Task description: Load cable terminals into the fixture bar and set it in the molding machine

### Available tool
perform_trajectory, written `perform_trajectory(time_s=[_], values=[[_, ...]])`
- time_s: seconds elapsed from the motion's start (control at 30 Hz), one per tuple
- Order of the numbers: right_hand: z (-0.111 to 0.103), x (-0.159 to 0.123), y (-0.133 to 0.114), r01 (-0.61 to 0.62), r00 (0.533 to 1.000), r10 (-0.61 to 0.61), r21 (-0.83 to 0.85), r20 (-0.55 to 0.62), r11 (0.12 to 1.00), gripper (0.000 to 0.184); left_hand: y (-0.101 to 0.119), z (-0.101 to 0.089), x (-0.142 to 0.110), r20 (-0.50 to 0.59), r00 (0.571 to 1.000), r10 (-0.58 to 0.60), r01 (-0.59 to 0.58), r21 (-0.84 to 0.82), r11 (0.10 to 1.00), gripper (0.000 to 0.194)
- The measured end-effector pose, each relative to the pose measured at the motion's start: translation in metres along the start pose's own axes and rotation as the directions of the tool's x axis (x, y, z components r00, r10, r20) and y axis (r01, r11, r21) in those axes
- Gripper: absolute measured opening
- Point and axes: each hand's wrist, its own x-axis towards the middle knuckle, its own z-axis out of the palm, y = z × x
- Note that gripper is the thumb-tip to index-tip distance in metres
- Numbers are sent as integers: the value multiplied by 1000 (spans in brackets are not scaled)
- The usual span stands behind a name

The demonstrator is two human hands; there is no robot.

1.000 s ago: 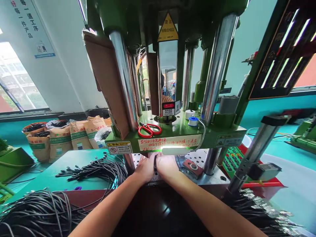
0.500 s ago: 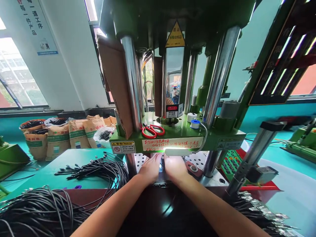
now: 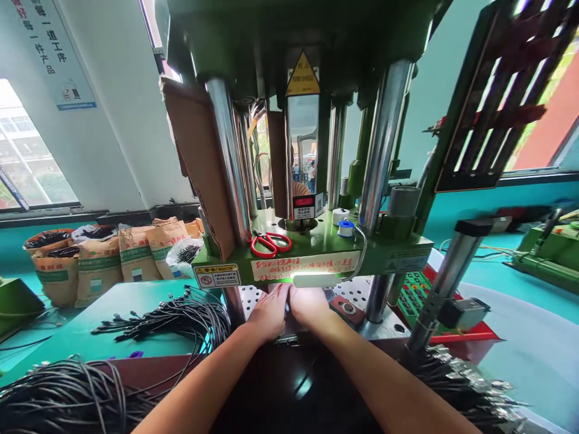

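Observation:
My left hand and my right hand lie side by side, palms down, under the front edge of the green press platen. Both rest on a dark mould block on the machine bed, lit by a small white lamp. The fingertips reach in under the platen and are hidden, so what they touch there is unclear. A thin dark cable runs between the two hands.
Red-handled scissors and tape rolls sit on the platen. Bundles of black cables lie left, lower left and lower right. A keypad panel is at right. Brown sacks stand by the wall.
The view shifted slightly down and left. Both hands stayed under the platen, drawing a little closer together on the mould.

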Motion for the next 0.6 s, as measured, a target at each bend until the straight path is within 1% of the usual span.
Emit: perform_trajectory(time_s=[0.07, 0.13, 0.23, 0.3, 0.4, 0.5, 0.6], values=[[-5, -8, 18, -61, 998, 61, 10, -4, 998, 18, 2, -7, 3, -3, 1000, 2, -2, 3, 1000, 59], [-8, -17, 37, -128, 992, 128, 24, -14, 992, 17, 8, -14, 7, -3, 1000, 4, -4, 1, 1000, 50], [-5, -29, 57, -183, 983, 185, 52, -23, 982, 20, 26, -22, 18, 14, 999, 37, -37, 0, 999, 36], [-1, -32, 61, -186, 982, 188, 71, -16, 980, 22, 41, -23, 25, 31, 998, 61, -61, 6, 998, 33], [6, -29, 57, -187, 982, 186, 87, 12, 979, 21, 55, -22, 33, 46, 997, 55, -56, 22, 998, 34], [13, -23, 56, -177, 984, 173, 103, 44, 979, 21, 60, -20, 36, 53, 998, 23, -25, 37, 999, 35], [19, -20, 59, -158, 987, 152, 117, 60, 980, 23, 61, -18, 36, 44, 999, 1, -2, 38, 999, 36]])
